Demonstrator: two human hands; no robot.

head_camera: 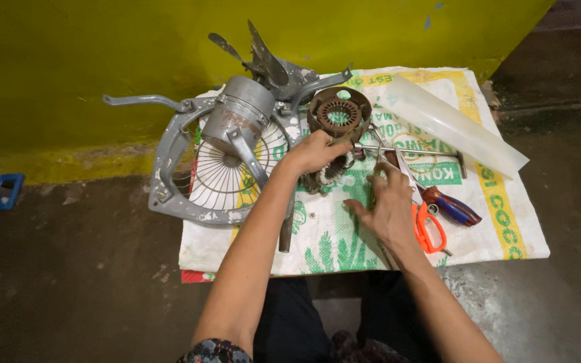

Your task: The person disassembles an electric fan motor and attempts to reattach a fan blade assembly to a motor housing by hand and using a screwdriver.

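Observation:
My left hand (pixel 314 152) grips a brown motor stator (pixel 338 113) whose coil windings (pixel 331 174) show below the fingers. My right hand (pixel 388 205) hovers just right of it, holding a thin metal tool (pixel 376 146) toward the windings; what the fingers close on is partly hidden. Both hands work over a white woven sack (pixel 492 202) spread on the floor.
A grey fan frame with wire guard (pixel 220 178) and motor housing (pixel 240 114) lies left. Fan blades (pixel 263 57) stand behind. Orange-handled scissors (pixel 428 228), a blue-and-red handled tool (pixel 455 208), a hammer (pixel 438 156) and a translucent plastic sheet (pixel 455 124) lie right. A blue object (pixel 5 190) sits far left.

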